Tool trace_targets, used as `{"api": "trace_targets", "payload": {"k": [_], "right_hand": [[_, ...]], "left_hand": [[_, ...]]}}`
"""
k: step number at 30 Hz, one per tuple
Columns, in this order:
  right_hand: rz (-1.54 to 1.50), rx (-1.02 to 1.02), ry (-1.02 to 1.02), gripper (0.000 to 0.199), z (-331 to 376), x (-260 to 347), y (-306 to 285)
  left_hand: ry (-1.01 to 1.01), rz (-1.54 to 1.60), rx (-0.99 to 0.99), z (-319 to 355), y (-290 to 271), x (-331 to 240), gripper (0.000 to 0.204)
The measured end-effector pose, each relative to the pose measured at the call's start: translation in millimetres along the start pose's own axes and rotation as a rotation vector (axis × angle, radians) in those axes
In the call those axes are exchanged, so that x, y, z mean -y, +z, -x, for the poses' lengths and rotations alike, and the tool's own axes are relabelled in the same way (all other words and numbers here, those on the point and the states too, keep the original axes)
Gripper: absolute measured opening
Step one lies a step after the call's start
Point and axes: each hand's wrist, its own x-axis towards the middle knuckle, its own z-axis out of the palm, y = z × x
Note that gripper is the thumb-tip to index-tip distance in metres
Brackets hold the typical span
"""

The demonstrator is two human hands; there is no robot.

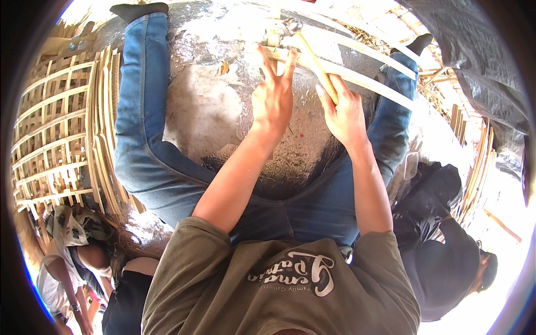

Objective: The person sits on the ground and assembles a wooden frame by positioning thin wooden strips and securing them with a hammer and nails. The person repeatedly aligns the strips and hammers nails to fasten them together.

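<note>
The right hand [343, 106] is gripping the hammer [318, 66]; the bamboo strip [357, 80] is lying at the left hand [272, 103]'s two spread fingertips [291, 57], whether pinched I cannot tell; keeping the hammer head [292, 24] beyond them seems safest

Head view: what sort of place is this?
Probably a makeshift workspace for bamboo or similar split material, judging by the pale strips between the person's legs, the hammer-like tool and the lattice panel at left. Whether it is indoors is unclear.
</note>
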Motion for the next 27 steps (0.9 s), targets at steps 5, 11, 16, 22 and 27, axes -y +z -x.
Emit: {"api": "trace_targets", "payload": {"k": [5,11,16,22,27], "right_hand": [[-0.049,0.006,0.007,0.017,-1.0,4.0,-2.6],[-0.011,-0.019,-0.024,0.018,2.9,4.0,-6.6],[0.144,-0.101,0.012,0.026,7.8,-7.2,-4.0],[0.34,-0.17,-0.072,0.039,-10.0,-45.3,10.4],[0.236,-0.187,-0.001,0.042,-0.5,-43.3,27.8]], "left_hand": [[-0.008,-0.043,-0.024,0.1,2.8,-3.5,0.091],[-0.027,-0.089,0.05,-0.8,-6.2,-7.6,0.09],[-0.024,-0.077,0.037,-0.7,-6.0,-10.1,0.092],[-0.033,-0.08,0.044,-1.0,-6.6,-9.9,0.093],[-0.008,-0.11,0.026,-2.0,-0.3,-7.4,0.093]]}}
